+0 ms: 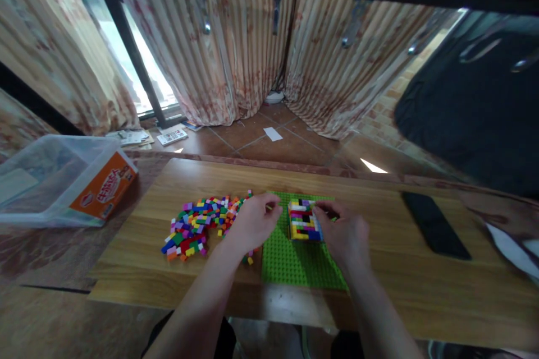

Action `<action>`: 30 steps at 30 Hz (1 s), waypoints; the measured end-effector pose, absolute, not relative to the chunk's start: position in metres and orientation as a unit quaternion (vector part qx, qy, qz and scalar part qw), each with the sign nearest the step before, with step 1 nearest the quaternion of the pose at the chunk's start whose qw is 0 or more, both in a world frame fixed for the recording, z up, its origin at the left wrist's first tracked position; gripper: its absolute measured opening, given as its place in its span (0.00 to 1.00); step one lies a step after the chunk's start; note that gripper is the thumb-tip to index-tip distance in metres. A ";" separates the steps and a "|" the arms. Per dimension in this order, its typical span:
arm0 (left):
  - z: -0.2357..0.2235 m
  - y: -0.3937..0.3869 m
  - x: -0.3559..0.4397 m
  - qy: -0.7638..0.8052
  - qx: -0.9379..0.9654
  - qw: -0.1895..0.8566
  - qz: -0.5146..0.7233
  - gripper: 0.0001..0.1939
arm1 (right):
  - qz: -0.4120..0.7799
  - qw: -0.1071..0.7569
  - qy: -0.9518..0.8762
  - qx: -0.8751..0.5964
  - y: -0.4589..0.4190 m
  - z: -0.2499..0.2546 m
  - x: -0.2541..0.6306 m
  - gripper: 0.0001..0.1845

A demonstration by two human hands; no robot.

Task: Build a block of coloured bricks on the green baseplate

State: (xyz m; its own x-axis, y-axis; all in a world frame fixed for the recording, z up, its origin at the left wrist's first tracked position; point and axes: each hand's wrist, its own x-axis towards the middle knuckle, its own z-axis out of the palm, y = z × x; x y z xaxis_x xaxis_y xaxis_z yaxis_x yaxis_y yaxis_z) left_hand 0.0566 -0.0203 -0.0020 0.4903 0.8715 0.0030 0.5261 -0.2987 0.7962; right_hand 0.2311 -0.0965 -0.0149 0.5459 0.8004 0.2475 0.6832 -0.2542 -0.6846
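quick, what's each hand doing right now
Left hand: fingers curled over the green baseplate; whether it grips anything can't be told.
Right hand: fingers at the brick structure; grip can't be told.

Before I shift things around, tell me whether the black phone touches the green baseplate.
Apart. The head view shows a wide strip of bare wooden table between the green baseplate and the black phone.
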 end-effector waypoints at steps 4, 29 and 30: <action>-0.001 -0.027 0.063 0.434 0.798 0.376 0.183 0.13 | 0.075 0.398 -0.480 -0.778 -0.095 -0.017 0.229 0.14; 0.000 -0.036 0.070 0.419 0.808 0.379 0.167 0.12 | 0.171 0.477 -0.417 -0.755 -0.088 -0.028 0.240 0.16; -0.001 -0.037 0.071 0.415 0.807 0.382 0.174 0.12 | 0.177 0.481 -0.415 -0.752 -0.087 -0.028 0.240 0.16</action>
State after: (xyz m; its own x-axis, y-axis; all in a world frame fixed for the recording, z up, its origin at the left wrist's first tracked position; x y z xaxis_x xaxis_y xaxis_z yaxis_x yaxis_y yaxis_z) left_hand 0.0708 -0.0369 -0.0005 0.5945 0.8033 -0.0367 0.5376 -0.3631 0.7610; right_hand 0.2401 -0.0870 -0.0283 0.5930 0.7940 0.1339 0.4539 -0.1923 -0.8701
